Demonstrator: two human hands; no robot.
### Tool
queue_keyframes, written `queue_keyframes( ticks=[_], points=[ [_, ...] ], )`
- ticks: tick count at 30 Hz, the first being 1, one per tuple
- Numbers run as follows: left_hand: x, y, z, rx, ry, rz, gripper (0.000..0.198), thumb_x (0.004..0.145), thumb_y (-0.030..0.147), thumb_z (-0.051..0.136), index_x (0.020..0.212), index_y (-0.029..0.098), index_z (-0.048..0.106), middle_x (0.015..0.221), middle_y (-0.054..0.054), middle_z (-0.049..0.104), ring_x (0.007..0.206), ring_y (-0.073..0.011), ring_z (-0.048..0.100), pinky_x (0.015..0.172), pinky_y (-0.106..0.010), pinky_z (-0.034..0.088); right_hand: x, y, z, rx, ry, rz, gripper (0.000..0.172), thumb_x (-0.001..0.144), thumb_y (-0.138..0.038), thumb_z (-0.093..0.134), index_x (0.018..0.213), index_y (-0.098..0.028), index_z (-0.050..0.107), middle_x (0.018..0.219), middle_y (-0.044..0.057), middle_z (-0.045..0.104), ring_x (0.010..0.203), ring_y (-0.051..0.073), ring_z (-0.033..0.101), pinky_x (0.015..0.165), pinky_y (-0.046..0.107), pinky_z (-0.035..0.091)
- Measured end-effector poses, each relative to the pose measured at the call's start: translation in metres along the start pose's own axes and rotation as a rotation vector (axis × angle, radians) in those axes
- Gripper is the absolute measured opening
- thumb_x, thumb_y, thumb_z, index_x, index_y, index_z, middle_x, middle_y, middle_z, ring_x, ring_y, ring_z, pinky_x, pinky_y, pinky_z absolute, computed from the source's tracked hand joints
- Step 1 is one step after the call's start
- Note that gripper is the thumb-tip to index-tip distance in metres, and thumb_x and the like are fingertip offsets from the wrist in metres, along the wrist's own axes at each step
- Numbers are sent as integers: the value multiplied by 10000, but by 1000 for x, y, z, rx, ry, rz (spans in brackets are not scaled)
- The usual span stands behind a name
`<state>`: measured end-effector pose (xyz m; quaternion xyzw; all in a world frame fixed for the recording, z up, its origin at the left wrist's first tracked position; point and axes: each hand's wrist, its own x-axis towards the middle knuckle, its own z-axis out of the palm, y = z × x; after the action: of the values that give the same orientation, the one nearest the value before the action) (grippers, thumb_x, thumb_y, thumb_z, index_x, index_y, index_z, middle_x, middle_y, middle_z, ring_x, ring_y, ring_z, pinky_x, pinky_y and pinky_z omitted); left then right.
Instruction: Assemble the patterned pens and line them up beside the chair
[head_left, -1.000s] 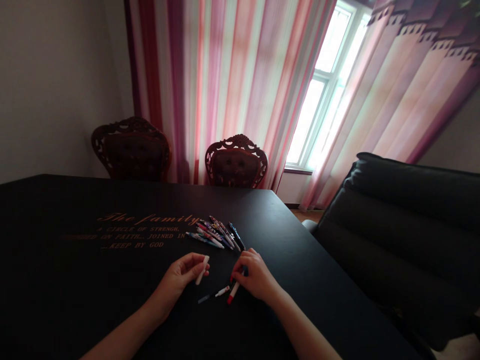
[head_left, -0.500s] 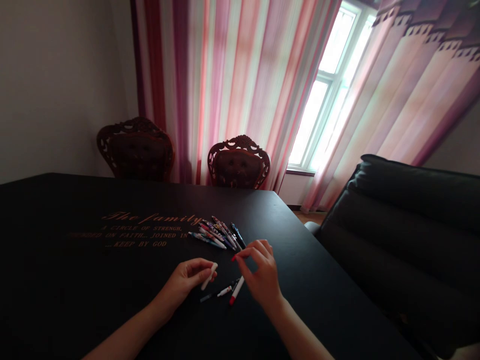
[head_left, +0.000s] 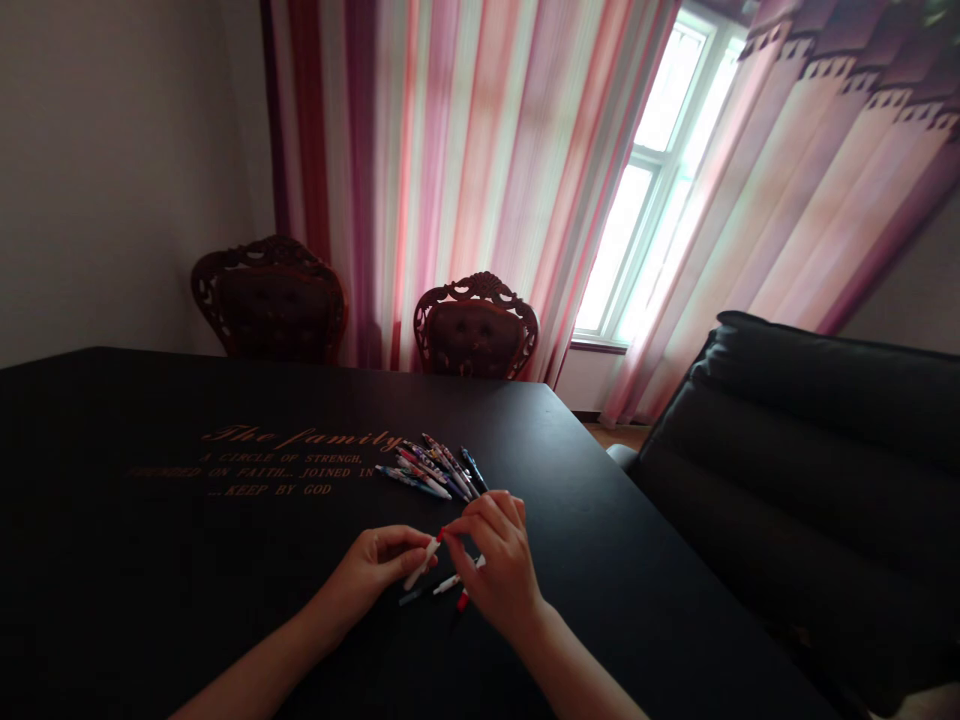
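Between the thumb and fingers of my left hand is a slim white pen barrel, tilted with its upper end to the right. My right hand pinches a small red pen part at that upper end; whether the two are joined I cannot tell. Under my hands lie a thin white pen piece, a dark, partly clear piece and a red-ended pen part. My right hand partly covers the last.
A pile of several patterned pens lies just beyond my hands on the black table. Two carved chairs, a left one and a right one, stand at the far side. A black leather seat is to the right.
My right hand has moved left and slightly down, bringing the red part to the end of the white barrel. My left hand keeps its hold on the barrel.
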<state>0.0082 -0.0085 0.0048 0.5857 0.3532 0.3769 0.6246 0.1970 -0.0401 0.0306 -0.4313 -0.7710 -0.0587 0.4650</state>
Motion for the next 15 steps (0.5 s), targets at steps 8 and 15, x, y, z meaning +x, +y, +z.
queue_keyframes(
  ticks=[8,15],
  points=[
    [0,1,1,-2,-4,11,252,755,370,748,895,161,767,798,-38,759,746,-192,641,687,-253,461,-2,1,1,-15,-15,-13,70,855,-166,627,809,-217,643,817,6,619,861,189,515,804,365,340],
    [2,-1,0,-5,-26,26,257,784,382,722,911,163,764,785,-32,748,718,-173,625,669,-241,455,-2,0,3,-16,-42,-25,82,867,-178,602,801,-210,639,807,12,606,851,191,504,797,368,337]
  ],
)
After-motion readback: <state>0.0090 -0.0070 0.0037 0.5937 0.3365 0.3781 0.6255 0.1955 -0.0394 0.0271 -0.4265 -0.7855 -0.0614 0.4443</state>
